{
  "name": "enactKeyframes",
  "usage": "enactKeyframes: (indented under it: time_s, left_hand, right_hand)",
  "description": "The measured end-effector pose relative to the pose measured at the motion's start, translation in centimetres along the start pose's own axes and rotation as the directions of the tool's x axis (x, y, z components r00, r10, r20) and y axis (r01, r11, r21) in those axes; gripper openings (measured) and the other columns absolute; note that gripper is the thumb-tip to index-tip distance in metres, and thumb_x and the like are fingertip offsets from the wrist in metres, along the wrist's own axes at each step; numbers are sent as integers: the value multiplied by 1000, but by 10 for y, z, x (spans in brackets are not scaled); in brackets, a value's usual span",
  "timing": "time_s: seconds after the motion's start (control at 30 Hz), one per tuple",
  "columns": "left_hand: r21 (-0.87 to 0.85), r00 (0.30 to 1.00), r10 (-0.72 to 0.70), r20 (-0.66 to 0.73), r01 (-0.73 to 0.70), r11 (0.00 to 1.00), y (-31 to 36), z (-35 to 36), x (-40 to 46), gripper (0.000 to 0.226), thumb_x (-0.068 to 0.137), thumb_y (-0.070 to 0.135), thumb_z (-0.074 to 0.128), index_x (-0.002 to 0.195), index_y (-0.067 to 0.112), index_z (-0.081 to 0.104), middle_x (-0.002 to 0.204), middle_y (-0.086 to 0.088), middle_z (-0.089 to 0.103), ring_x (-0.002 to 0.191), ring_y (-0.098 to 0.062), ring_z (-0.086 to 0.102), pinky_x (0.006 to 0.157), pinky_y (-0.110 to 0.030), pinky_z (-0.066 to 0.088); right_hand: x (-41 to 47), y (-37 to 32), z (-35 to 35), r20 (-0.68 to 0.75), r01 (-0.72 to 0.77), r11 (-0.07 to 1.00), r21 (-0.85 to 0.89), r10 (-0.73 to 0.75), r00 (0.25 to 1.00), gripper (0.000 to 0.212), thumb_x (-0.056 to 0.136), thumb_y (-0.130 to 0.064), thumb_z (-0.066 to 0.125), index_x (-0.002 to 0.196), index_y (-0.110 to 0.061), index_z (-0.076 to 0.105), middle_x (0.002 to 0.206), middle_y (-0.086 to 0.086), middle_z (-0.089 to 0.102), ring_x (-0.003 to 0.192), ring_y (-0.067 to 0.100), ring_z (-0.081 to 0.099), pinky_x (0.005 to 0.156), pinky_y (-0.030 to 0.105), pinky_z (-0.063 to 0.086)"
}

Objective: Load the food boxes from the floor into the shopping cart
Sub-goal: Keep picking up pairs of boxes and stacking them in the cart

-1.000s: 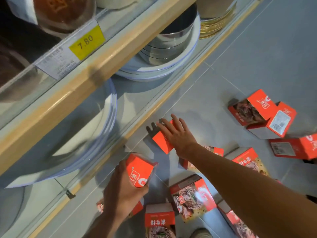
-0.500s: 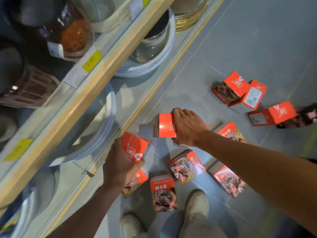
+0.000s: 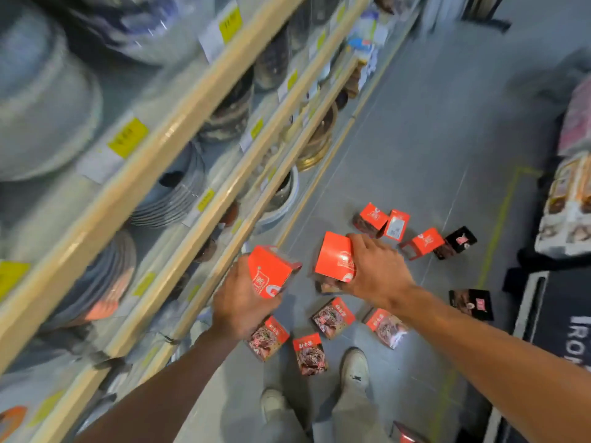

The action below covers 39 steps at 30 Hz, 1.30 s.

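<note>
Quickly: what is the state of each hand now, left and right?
Left hand: closed around a red food box, lifted off the floor.
Right hand: closed around another red food box, also lifted.

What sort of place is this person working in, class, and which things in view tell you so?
Most likely a shop aisle selling housewares. Long wooden-edged shelves carry yellow price tags under stacked metal basins, and many identical red food boxes lie on the grey tiled floor.
</note>
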<state>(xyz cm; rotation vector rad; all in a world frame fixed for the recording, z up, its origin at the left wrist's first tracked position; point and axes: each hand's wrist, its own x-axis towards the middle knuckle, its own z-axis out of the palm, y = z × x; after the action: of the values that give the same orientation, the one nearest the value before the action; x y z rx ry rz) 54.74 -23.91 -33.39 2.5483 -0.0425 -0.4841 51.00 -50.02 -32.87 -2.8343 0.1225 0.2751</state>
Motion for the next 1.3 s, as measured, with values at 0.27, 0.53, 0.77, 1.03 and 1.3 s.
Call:
enactKeyframes:
  time_s: [0.27,0.53,0.77,1.03,1.3]
  left_hand:
    - [65,977,205,-60,-201,977,91,-146,-99,99,62,59,87,139,27,34,129,-2,60,110,-31,63,80,-40,52]
    - [47,939,263,-220,-259,965,121,-219,-179,98,60,68,84,135,28,36,123,1,60,104,-27,64,77,-40,52]
    - [28,926,160,-342,-160,987,108,-241,-243,99,58,67,86,135,31,35,123,8,58,104,-20,63,79,-38,54]
    - [-31,864,-92,-495,89,996,53,-260,-341,88,63,49,85,137,28,42,126,3,59,111,-25,62,77,-35,48]
    - [-175,687,-358,-632,323,930,-38,-272,-475,84,63,55,84,131,32,41,121,8,60,105,-21,62,70,-34,48]
  right_hand:
    - [-99,-62,-180,-204,-57,998,3,56,977,86,66,-54,82,137,-19,47,122,2,62,108,31,62,89,40,48]
    - [-173,-95,-251,-308,-19,1000,1,18,951,82,61,-55,80,129,-20,51,117,0,64,106,28,62,89,39,50]
    - [-187,-120,-267,-307,199,980,-27,-197,931,79,63,-55,78,129,-21,52,116,1,65,102,28,63,83,40,52]
    - [-182,-184,-262,-248,517,855,39,-492,834,69,54,-38,80,117,-20,59,101,1,66,92,32,63,70,35,49]
    - [-229,-310,-222,-122,781,625,1,-775,620,84,52,-45,82,125,-13,57,105,6,66,88,34,64,70,40,53]
